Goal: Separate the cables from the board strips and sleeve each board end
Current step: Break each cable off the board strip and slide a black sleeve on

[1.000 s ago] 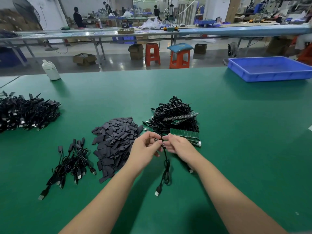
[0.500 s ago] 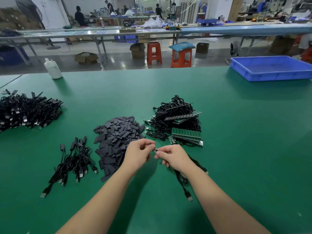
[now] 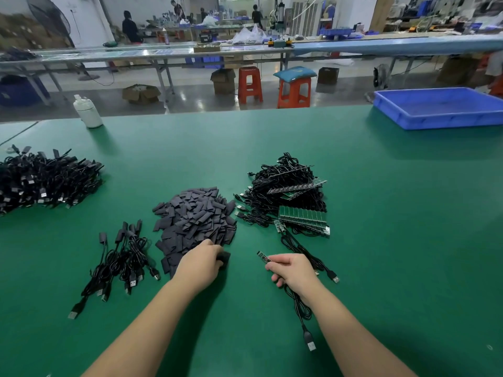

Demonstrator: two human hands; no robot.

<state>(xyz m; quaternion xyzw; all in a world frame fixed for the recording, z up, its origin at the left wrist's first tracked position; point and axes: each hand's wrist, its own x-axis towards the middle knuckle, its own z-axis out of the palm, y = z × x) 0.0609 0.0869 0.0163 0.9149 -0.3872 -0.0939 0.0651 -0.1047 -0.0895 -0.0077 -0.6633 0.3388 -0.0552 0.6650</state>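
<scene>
Green table (image 3: 381,240). Right hand (image 3: 292,269): fingers curled, a small board (image 3: 262,256) pinched at its near end between thumb and forefinger, the board's far end pointing up and left, clear of the table. A black cable (image 3: 300,311) is seen running out from under the right hand toward the near edge, its plug (image 3: 310,344) lying flat on the table. Whether the cable is joined to the board inside the grip cannot be told.

Left hand (image 3: 202,263): palm down at the near edge of the sleeve pile (image 3: 194,216), fingers bent; one dark sleeve (image 3: 224,258) is held at the fingertips, just off the pile's corner. The two hands are apart, with bare table between them.

Behind the right hand, a heap of black cables (image 3: 283,180) is noted with green board strips (image 3: 302,214) lying on and against it; a loose cable (image 3: 313,257) trails from the heap toward the right hand. Left of the sleeve pile, a small bunch of sleeved cables (image 3: 119,257) is laid out, plugs toward the near edge. Far left, a large pile (image 3: 46,180) of similar black cables is recorded.

A white bottle (image 3: 87,111) stands at the table's far left edge. A blue tray (image 3: 441,108) sits at the far right. Beyond the table, two orange stools (image 3: 272,87) are seen on the floor.
</scene>
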